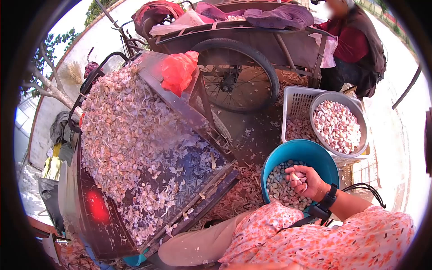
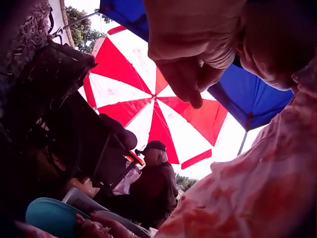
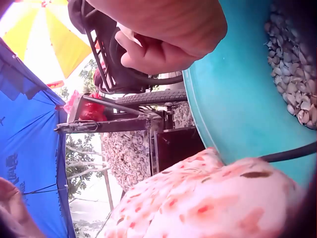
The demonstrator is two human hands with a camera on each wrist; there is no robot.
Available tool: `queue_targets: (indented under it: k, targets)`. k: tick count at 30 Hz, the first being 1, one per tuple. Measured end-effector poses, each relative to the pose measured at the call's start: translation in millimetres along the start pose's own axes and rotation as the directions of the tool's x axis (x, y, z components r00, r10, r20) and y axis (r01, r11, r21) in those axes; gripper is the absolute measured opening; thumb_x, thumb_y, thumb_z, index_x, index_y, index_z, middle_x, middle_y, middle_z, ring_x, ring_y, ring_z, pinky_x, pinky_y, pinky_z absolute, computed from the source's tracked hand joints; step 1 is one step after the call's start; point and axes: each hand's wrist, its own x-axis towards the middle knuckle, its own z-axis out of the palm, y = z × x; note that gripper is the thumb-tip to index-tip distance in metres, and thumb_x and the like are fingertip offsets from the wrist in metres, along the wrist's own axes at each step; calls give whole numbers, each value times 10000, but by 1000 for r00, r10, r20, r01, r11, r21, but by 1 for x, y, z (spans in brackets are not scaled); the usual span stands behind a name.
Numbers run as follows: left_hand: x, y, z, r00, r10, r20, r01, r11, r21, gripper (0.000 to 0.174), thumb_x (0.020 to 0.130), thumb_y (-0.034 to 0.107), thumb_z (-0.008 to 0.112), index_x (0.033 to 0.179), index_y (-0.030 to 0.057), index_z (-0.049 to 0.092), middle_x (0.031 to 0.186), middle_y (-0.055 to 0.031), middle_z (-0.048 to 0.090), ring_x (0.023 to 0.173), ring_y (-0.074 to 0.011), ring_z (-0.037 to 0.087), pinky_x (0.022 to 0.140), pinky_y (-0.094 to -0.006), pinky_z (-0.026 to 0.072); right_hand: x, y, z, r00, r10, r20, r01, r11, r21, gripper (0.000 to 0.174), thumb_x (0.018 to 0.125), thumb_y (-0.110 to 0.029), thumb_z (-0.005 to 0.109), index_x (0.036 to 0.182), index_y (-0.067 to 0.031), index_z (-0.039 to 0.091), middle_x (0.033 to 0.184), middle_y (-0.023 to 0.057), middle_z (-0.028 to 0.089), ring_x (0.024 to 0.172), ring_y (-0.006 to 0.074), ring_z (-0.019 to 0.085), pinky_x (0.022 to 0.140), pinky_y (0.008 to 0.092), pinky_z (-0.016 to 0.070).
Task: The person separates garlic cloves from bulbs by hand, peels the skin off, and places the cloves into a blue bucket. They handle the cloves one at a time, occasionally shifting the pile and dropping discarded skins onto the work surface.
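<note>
My right hand (image 1: 313,183) is held over a teal bucket (image 1: 310,150), its fingers curled round a few garlic cloves (image 1: 297,176). Whitish-pink loose cloves (image 1: 281,184) cover the bottom of that bucket. The right wrist view has the same hand (image 3: 163,47) beside the bucket wall, a pale clove edge showing at the fingers. My left hand (image 2: 195,47) hangs near my patterned shirt with loosely bent fingers, and nothing shows in it. Only a strip of it appears at the bottom of the head view.
A sloping cart bed (image 1: 193,159) bears a big heap of garlic (image 1: 130,121) and skins on my left. A grey basin (image 1: 364,135) of cloves sits on a white crate (image 1: 288,101). Behind stand a wheeled cart (image 1: 261,45) and a seated person (image 1: 355,49).
</note>
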Motion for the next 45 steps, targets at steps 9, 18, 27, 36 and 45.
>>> queue_targets:
  k: [9,18,27,36,45]
  targets:
    - [-20,-134,36,593,-763,-256,763,433,480,398,817,285,608,1126,39,560,657,-195,606,641,-345,621,567,-419,491,-8,-28,-30,793,-560,-240,200,610,-767,254,848,-263,526,1000,-68,587,843,13,612,730,122,572,702,265,437]
    - [-217,-79,-49,183,-615,-767,942,334,-44,270,818,190,623,1009,2,646,777,-171,653,656,-275,652,595,-333,495,68,85,161,935,81,346,312,281,-908,192,890,-144,554,942,14,651,847,39,634,758,101,576,693,254,474]
    - [-316,-92,-46,-182,-657,-732,649,479,-591,264,840,46,607,1085,-54,607,895,-93,672,770,-97,610,704,-229,480,256,204,312,692,77,718,688,-372,-623,174,793,-107,569,920,-36,665,885,165,634,821,289,622,708,348,486]
    - [-320,-94,-60,-61,-667,-743,751,459,-474,288,827,189,626,1015,-28,635,781,-208,650,674,-243,661,638,-301,494,326,238,310,703,267,659,577,-756,-309,159,758,-144,598,877,-75,677,902,133,585,878,320,586,773,407,482]
    - [-309,-103,-67,-2,-305,-952,798,574,-185,229,805,79,634,1014,-14,624,855,-188,654,719,-287,662,629,-321,510,280,218,312,904,278,325,328,38,-944,138,853,-67,592,941,27,642,785,64,642,663,98,617,508,214,476]
